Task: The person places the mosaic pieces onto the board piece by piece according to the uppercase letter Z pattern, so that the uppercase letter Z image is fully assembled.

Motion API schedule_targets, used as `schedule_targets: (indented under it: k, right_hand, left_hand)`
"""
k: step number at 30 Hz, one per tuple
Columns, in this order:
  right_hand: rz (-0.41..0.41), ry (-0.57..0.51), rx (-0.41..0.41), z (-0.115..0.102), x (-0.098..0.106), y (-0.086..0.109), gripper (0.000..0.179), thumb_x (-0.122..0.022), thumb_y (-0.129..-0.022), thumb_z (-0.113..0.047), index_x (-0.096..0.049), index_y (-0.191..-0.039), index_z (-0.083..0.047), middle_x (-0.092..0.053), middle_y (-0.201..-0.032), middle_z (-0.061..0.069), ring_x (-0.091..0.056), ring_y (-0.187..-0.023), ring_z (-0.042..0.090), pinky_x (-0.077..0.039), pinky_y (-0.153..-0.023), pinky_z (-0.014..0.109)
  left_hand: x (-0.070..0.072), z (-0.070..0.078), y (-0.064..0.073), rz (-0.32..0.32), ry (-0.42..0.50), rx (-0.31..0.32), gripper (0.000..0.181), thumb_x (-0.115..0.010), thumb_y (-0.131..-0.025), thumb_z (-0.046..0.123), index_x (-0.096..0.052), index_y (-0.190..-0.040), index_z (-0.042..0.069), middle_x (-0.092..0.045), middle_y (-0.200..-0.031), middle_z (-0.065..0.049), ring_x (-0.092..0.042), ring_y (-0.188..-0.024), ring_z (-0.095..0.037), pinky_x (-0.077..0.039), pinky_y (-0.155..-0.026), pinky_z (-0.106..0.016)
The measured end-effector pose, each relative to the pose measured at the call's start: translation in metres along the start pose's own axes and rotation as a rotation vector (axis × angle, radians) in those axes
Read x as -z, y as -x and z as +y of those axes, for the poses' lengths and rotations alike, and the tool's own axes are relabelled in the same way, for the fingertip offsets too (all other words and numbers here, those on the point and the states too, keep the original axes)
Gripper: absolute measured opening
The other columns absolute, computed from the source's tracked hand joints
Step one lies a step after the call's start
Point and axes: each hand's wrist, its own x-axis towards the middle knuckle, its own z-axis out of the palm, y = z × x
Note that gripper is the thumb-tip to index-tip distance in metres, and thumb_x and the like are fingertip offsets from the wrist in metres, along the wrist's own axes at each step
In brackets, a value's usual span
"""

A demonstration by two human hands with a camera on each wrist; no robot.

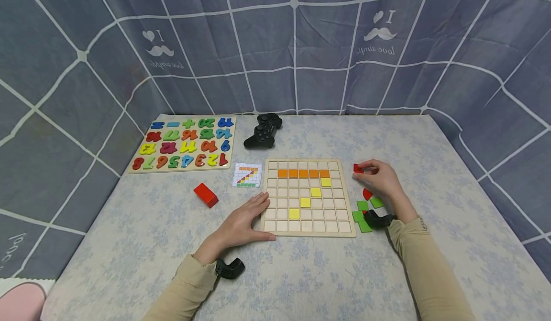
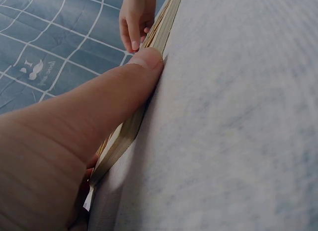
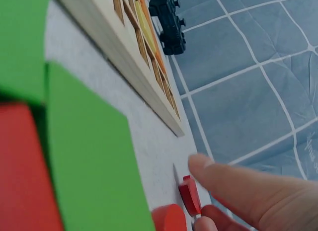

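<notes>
My left hand [image 1: 241, 223] rests at the lower left corner of a wooden grid board [image 1: 310, 227], fingers along its left side and thumb [image 2: 124, 84] straight against the front edge. On the board lie a row of orange squares [image 1: 303, 173] and a diagonal of yellow squares [image 1: 305, 202]. Beyond the board's right side, my right hand [image 1: 383, 180] pinches a small red piece [image 1: 357, 168], seen tilted at the fingertips in the right wrist view. Near that wrist lie another red piece [image 1: 367, 194] with a rounded edge and several green pieces [image 1: 365, 226], one partly covering red.
A pattern card [image 1: 247, 175] lies left of the board, with a red block [image 1: 206, 195] beyond it. Farther back are a number puzzle board [image 1: 181, 144] and a black game controller [image 1: 263, 130]. A patterned curtain [image 1: 267, 38] hangs behind the table.
</notes>
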Motion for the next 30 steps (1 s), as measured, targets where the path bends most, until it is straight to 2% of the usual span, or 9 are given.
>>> schedule_targets:
  k: [6, 14, 22, 30]
  right_hand:
    - [0.036, 0.013, -0.007, 0.0018, -0.0041, -0.0002, 0.04, -0.07, -0.085, -0.025, -0.061, -0.115, 0.0, -0.058, -0.101, 0.019, -0.053, -0.084, 0.028, -0.046, -0.06, 0.03]
    - [0.014, 0.011, 0.029, 0.0003, -0.0033, 0.0003, 0.035, -0.07, -0.085, -0.02, -0.061, -0.112, 0.001, -0.057, -0.108, 0.022, -0.053, -0.095, 0.033, -0.046, -0.076, 0.042]
    - [-0.01, 0.002, 0.061, -0.0008, -0.0003, 0.0016, 0.031, -0.07, -0.084, -0.015, -0.061, -0.107, 0.002, -0.056, -0.094, 0.015, -0.048, -0.078, 0.025, -0.042, -0.066, 0.033]
    - [-0.026, 0.016, 0.059, -0.0009, -0.0002, 0.0003, 0.026, -0.07, -0.085, -0.02, -0.063, -0.1, 0.001, -0.057, -0.086, 0.008, -0.05, -0.075, 0.021, -0.042, -0.062, 0.029]
  left_hand:
    - [0.0002, 0.0, -0.0001, 0.003, -0.002, 0.003, 0.095, -0.073, -0.073, 0.055, -0.038, -0.142, 0.0, -0.027, -0.152, -0.007, -0.02, -0.141, -0.02, -0.024, -0.111, -0.041]
    - [0.0002, -0.0004, 0.0003, 0.003, 0.006, 0.003, 0.096, -0.073, -0.073, 0.056, -0.038, -0.142, 0.001, -0.026, -0.152, -0.007, -0.019, -0.141, -0.02, -0.024, -0.111, -0.042]
    - [0.0, -0.0004, 0.0003, -0.003, 0.012, 0.007, 0.097, -0.074, -0.072, 0.056, -0.037, -0.143, 0.001, -0.026, -0.152, -0.007, -0.019, -0.141, -0.021, -0.024, -0.111, -0.042]
    - [-0.0001, -0.0009, 0.0002, 0.002, 0.009, -0.001, 0.096, -0.073, -0.073, 0.056, -0.038, -0.142, 0.0, -0.026, -0.152, -0.007, -0.02, -0.141, -0.021, -0.023, -0.111, -0.041]
